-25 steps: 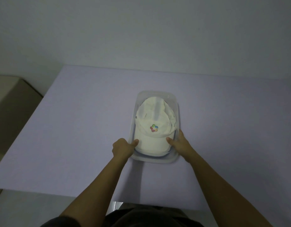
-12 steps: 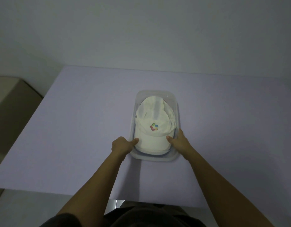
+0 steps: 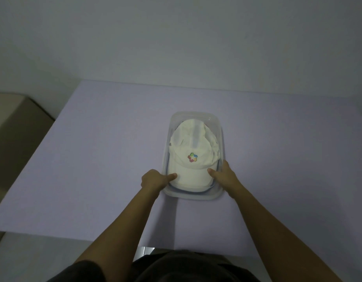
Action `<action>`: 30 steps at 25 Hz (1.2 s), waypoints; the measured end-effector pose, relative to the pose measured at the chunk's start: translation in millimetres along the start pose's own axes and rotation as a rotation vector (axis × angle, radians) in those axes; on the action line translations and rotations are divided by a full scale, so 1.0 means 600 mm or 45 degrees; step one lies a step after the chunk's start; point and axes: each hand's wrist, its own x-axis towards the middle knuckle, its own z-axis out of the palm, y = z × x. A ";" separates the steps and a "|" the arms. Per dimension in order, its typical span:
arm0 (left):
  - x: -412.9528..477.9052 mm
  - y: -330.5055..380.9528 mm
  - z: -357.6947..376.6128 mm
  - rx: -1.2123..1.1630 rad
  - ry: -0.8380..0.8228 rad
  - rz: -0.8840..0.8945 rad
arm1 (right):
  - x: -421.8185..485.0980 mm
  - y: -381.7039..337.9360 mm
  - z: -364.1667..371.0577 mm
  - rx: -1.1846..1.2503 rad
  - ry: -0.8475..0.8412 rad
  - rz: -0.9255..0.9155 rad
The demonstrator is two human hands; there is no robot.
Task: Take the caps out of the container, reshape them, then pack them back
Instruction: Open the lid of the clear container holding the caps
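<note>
A clear plastic container (image 3: 196, 116) sits in the middle of the lilac table. A white cap (image 3: 191, 159) with a small coloured logo lies on top inside it, brim toward me. A darker brim edge shows under the white brim, so another cap lies beneath. My left hand (image 3: 155, 179) grips the container's near left corner, thumb pressed on the white brim. My right hand (image 3: 224, 176) grips the near right side, thumb on the brim's right edge.
The lilac table (image 3: 94, 159) ends at a grey wall behind. A beige box or piece of furniture (image 3: 15, 123) stands beside the table's left edge. The table's near edge runs just in front of my body.
The container and both hands have shifted slightly away from me. The grip on the container and brim looks the same.
</note>
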 end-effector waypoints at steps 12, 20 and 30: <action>-0.004 0.000 -0.010 -0.033 0.001 0.048 | 0.038 0.051 -0.013 0.173 -0.078 0.004; -0.025 0.011 0.014 -0.782 -0.064 0.183 | -0.028 0.005 -0.013 0.534 -0.034 0.249; 0.052 -0.046 -0.109 -1.692 -0.015 0.432 | -0.042 0.013 0.038 -0.039 0.226 -0.204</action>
